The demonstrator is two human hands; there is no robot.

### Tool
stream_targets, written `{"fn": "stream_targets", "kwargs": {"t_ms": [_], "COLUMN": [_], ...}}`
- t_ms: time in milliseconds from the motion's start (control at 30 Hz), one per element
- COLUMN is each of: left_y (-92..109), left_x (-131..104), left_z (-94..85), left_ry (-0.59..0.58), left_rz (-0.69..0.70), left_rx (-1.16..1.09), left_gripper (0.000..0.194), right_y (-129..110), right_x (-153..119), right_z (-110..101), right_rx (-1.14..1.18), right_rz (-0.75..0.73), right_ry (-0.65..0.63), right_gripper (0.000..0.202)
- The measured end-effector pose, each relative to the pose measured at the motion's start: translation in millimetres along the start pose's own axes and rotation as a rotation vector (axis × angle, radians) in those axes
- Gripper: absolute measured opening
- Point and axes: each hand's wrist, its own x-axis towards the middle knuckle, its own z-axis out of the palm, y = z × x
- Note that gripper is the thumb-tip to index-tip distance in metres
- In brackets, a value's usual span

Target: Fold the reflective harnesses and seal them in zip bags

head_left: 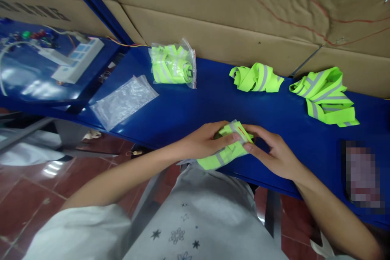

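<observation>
Close to my body, at the table's front edge, a neon-yellow reflective strap [224, 152] with grey stripes is bundled in what looks like a clear plastic bag. My left hand [210, 140] wraps its left side, thumb lying across the top. At the right end, where a small red mark shows, my right hand [271, 150] grips the bundle between thumb and fingers. Farther back, a clear zip bag [173, 65] contains another rolled yellow strap. Two loose strap bundles, one folded [257, 78] and one spread wider [327, 95], lie to the right.
Flat clear plastic bags [124, 101] lie on the blue table [210, 101] at left. Beyond them are a white power strip [79, 61] and cables. Brown cardboard [198, 12] lines the back. A blurred-out object [362, 174] sits at the right edge.
</observation>
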Motion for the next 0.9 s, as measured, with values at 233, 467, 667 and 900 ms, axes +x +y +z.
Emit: {"fn": "stream_targets", "kwargs": {"t_ms": [233,467,667,900], "left_y": [1,0,-1,-21], "left_x": [14,33,56,72], "left_z": [15.8,11.4,-2.6,8.3], "left_ry": [0.015,-0.07,-0.155,0.045], "left_rz": [0.152,0.246,0.223,0.078], "left_rx": [-0.023,-0.264,-0.298,-0.472], "left_gripper": [0.037,0.044,0.048,0.057], "right_y": [2,-5,0,15], "right_x": [3,0,1,9], "right_z": [11,-24,-47,-25], "right_rx": [-0.121,0.131,-0.113,-0.071], "right_rz": [-0.178,-0.074,0.0,0.258], "right_ry": [-0.034,0.212,0.359,0.329], "right_gripper": [0.03,0.004,0.022,0.034]}}
